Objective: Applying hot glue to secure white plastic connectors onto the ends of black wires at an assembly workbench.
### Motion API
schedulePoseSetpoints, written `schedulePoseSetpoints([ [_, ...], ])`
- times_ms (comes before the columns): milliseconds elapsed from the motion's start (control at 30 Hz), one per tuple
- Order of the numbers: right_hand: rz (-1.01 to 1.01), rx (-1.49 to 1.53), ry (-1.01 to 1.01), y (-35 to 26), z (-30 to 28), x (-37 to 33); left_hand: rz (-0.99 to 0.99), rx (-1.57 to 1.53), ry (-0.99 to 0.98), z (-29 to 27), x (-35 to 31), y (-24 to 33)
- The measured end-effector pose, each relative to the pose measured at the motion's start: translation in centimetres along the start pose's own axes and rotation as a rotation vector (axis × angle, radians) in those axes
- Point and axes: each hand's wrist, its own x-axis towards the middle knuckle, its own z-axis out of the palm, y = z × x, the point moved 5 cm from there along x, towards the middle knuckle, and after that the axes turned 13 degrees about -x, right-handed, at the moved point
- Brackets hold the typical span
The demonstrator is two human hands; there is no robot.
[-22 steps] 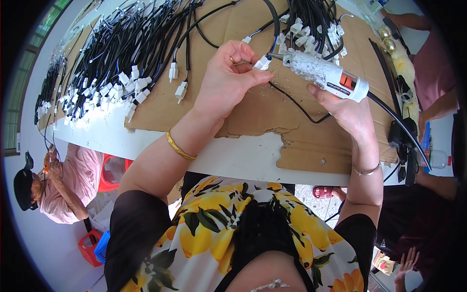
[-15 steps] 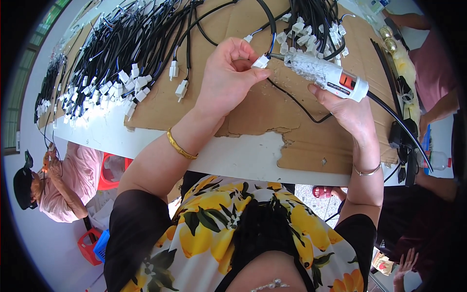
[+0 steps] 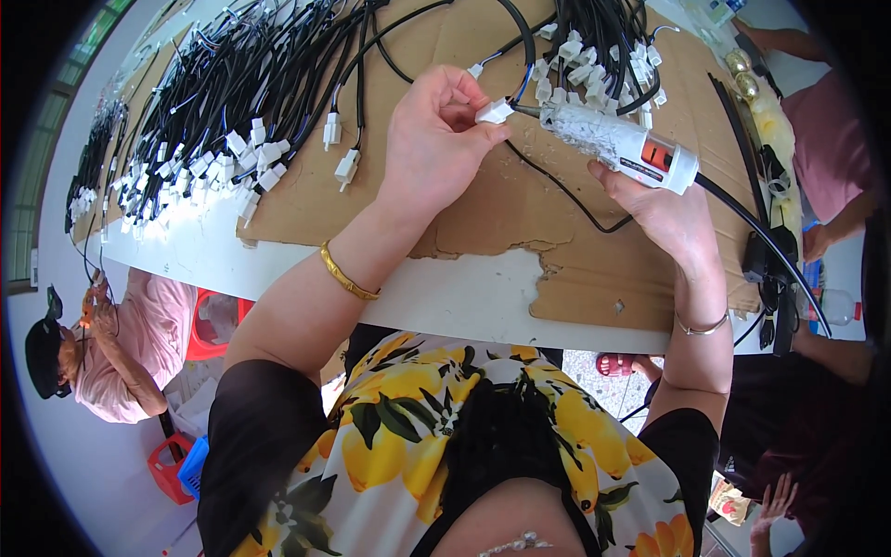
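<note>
Pinching: one white connector [image 3: 494, 111], caught between the thumb and fingers of the left hand [image 3: 436, 139], fingertips close together on it.
Gripping: one white glue gun [image 3: 617, 144], held from below by the right hand [image 3: 659, 209], thumb on its underside, the other fingers mostly hidden behind the body.
White connector: small, boxy, smooth plastic, tilted; blue and dark wires leave its far end and run up toward a black cable. It sits above the cardboard [image 3: 594, 288], near the upper middle of the view.
Glue gun: one dark tapering nozzle [image 3: 526, 110], its tip at the connector's wire end, touching or just beside, I cannot tell which; one rough whitish wrapping over the front half; one orange-red switch [image 3: 657, 153]; one thick black cord [image 3: 766, 246] from the rear.
Lone connectors: three; two side by side [image 3: 331, 132] [image 3: 346, 170] left of the left hand, one just beyond it [image 3: 475, 71].
Cable heaps: three; one broad at left [image 3: 251, 93], one small at far left [image 3: 88, 153], one at upper right [image 3: 603, 28]. Their connectors overlap too much to count.
Thin black cord: one, curving over the cardboard between the hands.
Bracelets: two; gold on the left wrist [image 3: 346, 272], silver on the right [image 3: 702, 325].
</note>
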Motion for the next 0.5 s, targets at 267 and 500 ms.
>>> schedulePoseSetpoints([
  [267, 0.013, -0.026, -0.005, -0.12, -0.02, -0.02, 0.060, 0.018, 0.007, -0.12, -0.01, -0.04],
  [500, 0.024, 0.037, -0.018, 0.47, 0.24, 0.01, 0.099, 0.081, 0.025, -0.05, -0.05, 0.19],
])
